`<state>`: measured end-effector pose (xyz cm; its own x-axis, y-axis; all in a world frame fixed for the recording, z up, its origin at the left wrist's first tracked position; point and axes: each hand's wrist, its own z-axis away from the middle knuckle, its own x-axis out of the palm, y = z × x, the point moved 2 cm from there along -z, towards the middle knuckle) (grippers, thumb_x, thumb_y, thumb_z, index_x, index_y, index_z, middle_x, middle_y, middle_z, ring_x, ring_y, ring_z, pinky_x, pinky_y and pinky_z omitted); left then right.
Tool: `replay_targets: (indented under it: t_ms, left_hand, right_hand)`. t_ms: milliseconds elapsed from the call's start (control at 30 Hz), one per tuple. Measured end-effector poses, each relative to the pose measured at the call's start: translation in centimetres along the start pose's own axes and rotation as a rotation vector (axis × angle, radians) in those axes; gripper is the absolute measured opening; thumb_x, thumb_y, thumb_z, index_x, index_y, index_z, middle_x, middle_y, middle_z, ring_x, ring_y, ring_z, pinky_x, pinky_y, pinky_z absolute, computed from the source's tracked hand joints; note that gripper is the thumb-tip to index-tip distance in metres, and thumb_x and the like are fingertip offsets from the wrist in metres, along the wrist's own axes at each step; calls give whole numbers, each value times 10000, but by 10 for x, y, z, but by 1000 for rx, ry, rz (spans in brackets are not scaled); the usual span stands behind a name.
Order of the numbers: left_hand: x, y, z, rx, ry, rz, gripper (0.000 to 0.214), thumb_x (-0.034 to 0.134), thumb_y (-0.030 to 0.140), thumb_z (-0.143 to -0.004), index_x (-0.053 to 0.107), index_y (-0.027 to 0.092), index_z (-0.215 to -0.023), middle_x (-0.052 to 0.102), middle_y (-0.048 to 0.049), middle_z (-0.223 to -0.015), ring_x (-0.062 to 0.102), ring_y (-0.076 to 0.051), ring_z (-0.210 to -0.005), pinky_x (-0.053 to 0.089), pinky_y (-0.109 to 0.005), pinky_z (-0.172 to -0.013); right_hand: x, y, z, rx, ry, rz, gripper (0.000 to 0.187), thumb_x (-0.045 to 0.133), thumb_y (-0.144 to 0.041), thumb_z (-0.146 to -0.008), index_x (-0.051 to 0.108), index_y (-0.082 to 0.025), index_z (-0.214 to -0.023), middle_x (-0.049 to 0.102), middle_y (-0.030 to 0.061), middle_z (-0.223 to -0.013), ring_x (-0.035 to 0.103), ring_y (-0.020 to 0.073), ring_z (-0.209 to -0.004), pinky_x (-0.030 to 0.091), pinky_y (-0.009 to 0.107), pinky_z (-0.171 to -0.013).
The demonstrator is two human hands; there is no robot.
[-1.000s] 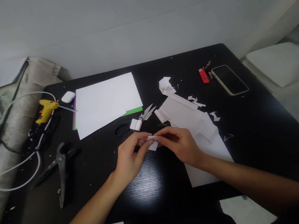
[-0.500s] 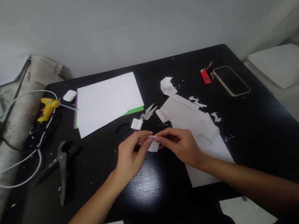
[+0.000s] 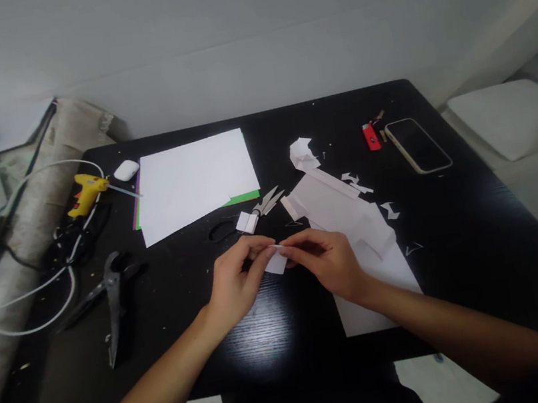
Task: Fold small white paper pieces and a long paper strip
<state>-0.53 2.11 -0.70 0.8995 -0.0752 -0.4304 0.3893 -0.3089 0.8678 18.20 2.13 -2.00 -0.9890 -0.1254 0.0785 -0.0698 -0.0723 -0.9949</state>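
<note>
Head view: take the small white paper piece (image 3: 276, 266) as the dial centre, with 12 o'clock pointing away from the person. Compared with the preceding pictures, the strip along its upper edge shows narrower and the face below it shows broader; both hands keep nearly the same position. This suggests that the fingers are working the upper edge rather than shifting the piece. The left hand (image 3: 234, 274), at 9 o'clock, pinches the edge between thumb and forefinger. The right hand (image 3: 331, 259), at 3 o'clock, pinches the opposite end likewise. Both pinches are closed to about the paper's thickness; the fingers behind it are hidden. The piece tilts, its lower part hanging free above the black table (image 3: 487, 276). Scissors (image 3: 269, 203) lie at 12 o'clock, with a folded white piece (image 3: 248, 222) over their handle at 11. A cut white sheet (image 3: 323, 197) lies at 2 o'clock, partly behind the right hand.
</note>
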Motion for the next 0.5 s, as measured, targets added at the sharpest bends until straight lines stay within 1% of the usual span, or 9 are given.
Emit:
replay_targets:
  t_ms: [167, 267, 400, 500]
  left_hand:
    - [0, -2, 0, -21, -2, 13, 98, 683, 264, -986, 738, 198, -1033, 767, -16, -889, 688, -126, -728, 557, -233, -689]
    - [0, -3, 0, -35, 1, 24, 109, 678, 271, -987, 735, 199, -1046, 761, -13, -868, 674, -123, -701, 550, -231, -665]
    - [-1, -1, -2, -63, 34, 43, 99, 681, 264, -976, 730, 198, -1031, 743, 0, -821, 646, -113, -652, 537, -220, -621]
    - [-1, -1, -3, -82, 35, 59, 97, 682, 260, -972, 730, 195, -1025, 740, 3, -807, 651, -111, -649, 536, -213, -615]
  right_hand:
    - [0, -1, 0, 1, 1, 30, 193, 867, -409, -825, 828, -239, -908, 794, 23, -785, 755, 191, -650, 661, 337, -652]
    - [1, -1, -1, 16, -16, -6, 213, 879, -401, -809, 824, -236, -932, 801, 25, -821, 759, 183, -663, 671, 330, -674]
    - [1, 1, -2, 40, -44, -68, 265, 909, -371, -773, 818, -228, -977, 803, 21, -832, 766, 171, -677, 674, 311, -703]
    - [1, 2, -2, 67, -47, -90, 244, 887, -388, -798, 821, -213, -955, 801, 26, -815, 769, 173, -664, 675, 311, -680]
